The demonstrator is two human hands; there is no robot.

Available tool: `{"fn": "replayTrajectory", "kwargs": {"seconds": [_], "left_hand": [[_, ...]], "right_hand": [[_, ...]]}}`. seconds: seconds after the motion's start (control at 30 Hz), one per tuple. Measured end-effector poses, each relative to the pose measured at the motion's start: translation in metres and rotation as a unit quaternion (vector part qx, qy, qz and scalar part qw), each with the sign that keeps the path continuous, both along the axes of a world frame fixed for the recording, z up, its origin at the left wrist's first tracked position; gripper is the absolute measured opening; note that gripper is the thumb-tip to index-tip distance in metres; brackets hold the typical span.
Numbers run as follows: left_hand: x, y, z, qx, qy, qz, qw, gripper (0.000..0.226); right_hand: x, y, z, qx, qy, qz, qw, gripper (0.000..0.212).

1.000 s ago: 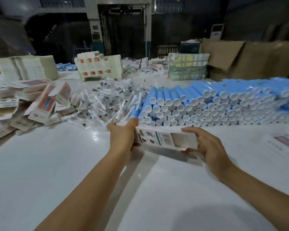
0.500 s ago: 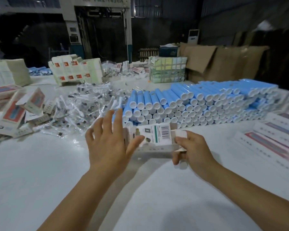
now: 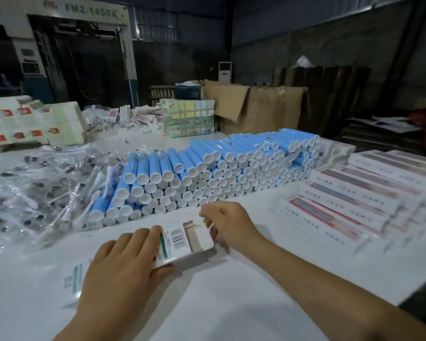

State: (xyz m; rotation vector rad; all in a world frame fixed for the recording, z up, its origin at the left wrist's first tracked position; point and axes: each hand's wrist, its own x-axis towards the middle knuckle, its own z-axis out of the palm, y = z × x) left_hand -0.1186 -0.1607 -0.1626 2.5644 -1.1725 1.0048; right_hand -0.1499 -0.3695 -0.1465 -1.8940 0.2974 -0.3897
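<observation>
The fingers (image 3: 143,238) of the left hand (image 3: 118,271) lie straight across the white barcoded cardboard carton (image 3: 187,239), pressing it to the white tabletop (image 3: 207,303) near centre; the right hand (image 3: 231,225) curls its fingers (image 3: 207,212) on the carton's far-right open end, pinching the flap; just beyond are stacked blue plastic tubes (image 3: 231,163); to the right are flat white packed boxes (image 3: 354,200).

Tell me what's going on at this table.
A person is packing by hand. The left hand lies flat on a white carton, steadying it, while the right hand pinches the flap at its open end. Behind the carton sits a stack of blue tubes. Clear bagged parts lie to the left, and closed boxes are stacked to the right.
</observation>
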Motion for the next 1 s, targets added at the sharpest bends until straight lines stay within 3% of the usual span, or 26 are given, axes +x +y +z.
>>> {"fn": "replayTrajectory", "kwargs": {"seconds": [0.17,0.33,0.5,0.63,0.7,0.8,0.9,0.93,1.0], "left_hand": [[0.003,-0.011,-0.010,0.009,-0.023,0.004,1.000,0.078],[0.006,-0.019,-0.016,0.020,-0.009,0.015,1.000,0.070],[0.007,-0.018,-0.013,0.036,0.012,0.028,0.999,0.068],[0.007,-0.017,-0.013,0.041,0.010,0.032,0.999,0.064],[0.007,-0.016,-0.012,0.049,0.010,0.037,0.998,0.062],[0.005,-0.014,-0.009,0.067,0.026,0.043,0.997,0.061],[0.003,-0.011,-0.007,0.062,0.042,0.038,0.996,0.060],[0.003,-0.009,-0.007,0.062,0.058,0.038,0.996,0.063],[0.000,-0.008,-0.003,0.065,0.099,0.055,0.991,0.067]], "right_hand": [[0.032,-0.046,0.057,-0.139,-0.042,-0.082,0.986,0.029],[0.094,-0.057,0.111,-0.315,-0.072,-0.128,0.938,0.022],[0.164,-0.046,0.130,-0.524,0.118,-0.071,0.841,0.017],[0.199,-0.036,0.117,-0.598,0.194,-0.053,0.776,0.020],[0.204,-0.029,0.118,-0.621,0.218,-0.042,0.752,0.009],[0.203,-0.023,0.125,-0.629,0.267,-0.016,0.730,0.013],[0.183,-0.019,0.135,-0.577,0.231,-0.029,0.783,0.005],[0.174,-0.020,0.138,-0.533,0.190,-0.037,0.824,0.015],[0.146,-0.021,0.142,-0.379,0.087,-0.050,0.920,0.059]]}}
